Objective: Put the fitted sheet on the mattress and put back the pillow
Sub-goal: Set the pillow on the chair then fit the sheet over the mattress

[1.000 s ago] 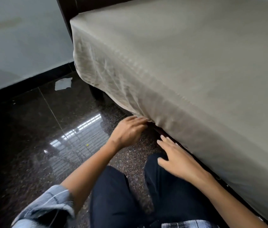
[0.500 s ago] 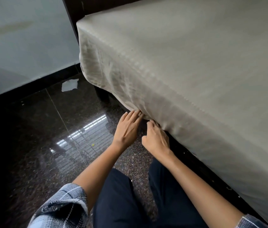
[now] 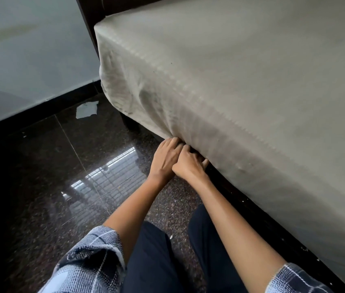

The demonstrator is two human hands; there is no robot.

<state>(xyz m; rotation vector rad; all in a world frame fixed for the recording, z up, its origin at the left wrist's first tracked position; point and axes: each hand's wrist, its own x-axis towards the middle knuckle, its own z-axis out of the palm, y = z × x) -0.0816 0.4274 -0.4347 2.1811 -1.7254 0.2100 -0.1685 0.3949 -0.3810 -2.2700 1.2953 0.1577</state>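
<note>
A beige fitted sheet (image 3: 241, 85) lies stretched over the top and down the near side of the bed, covering the mattress beneath it completely, so that none of the mattress itself shows. The cloth is smooth on top and gathers into loose vertical wrinkles near the corner by the dark wooden bed frame (image 3: 90, 20). The person crouches beside the bed with both forearms reaching forward to the lower hem of the sheet. The left hand (image 3: 164, 159) and the right hand (image 3: 189, 164) sit side by side, touching each other, just below that hem. The left fingers (image 3: 173, 142) are curled tight onto the bottom edge of the fabric, which puckers where they hold it. The right fingers (image 3: 204, 163) are curled too and reach in under the hem, their tips hidden by the cloth. A dark bed leg (image 3: 130, 123) stands on the floor behind the hands, near the corner. The floor (image 3: 51, 197) is dark polished speckled stone and mirrors a bright window. A small white scrap of paper (image 3: 87, 109) lies on it close to the black skirting (image 3: 40, 112) under a pale wall (image 3: 29, 60). Blue-and-white plaid sleeves, the left (image 3: 95, 256) and the right (image 3: 294, 280), are pushed up above the forearms, and dark trousers (image 3: 154, 263) fill the bottom of the view.
</note>
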